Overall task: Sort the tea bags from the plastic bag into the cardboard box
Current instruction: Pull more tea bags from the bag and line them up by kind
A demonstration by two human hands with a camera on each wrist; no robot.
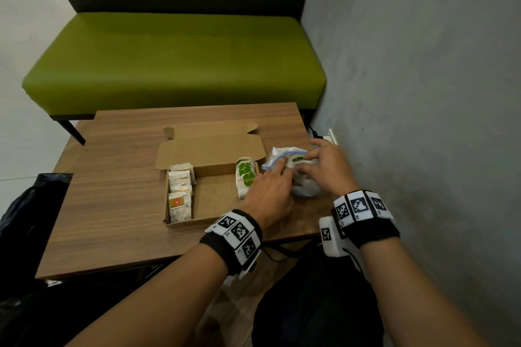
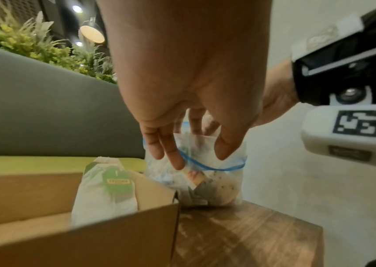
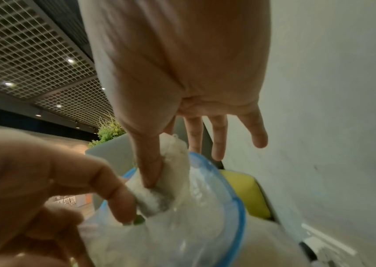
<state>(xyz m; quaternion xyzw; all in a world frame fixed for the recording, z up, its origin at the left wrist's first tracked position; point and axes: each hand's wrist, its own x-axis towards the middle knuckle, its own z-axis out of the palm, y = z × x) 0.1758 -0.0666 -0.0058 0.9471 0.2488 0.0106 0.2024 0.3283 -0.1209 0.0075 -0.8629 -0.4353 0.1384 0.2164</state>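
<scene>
Hidden, cropped and blurred around the plastic bag (image 1: pixel 293 175)

Fingertips of left hand (image 1: pixel 270 194) lost behind bag mouth in head view; print on green-tagged tea bags (image 1: pixel 245 175) too small to read; near corner of cardboard box (image 2: pixel 91 240) blurred, cut by frame edge in left wrist view.

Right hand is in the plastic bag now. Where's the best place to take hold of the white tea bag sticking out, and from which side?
Pinch the tea bag by its upper end, which pokes above the blue zip rim of the plastic bag, coming from above through the open mouth. The right hand already has its thumb on it there; the left hand holds the rim. The lower part is buried among other bags.
</scene>
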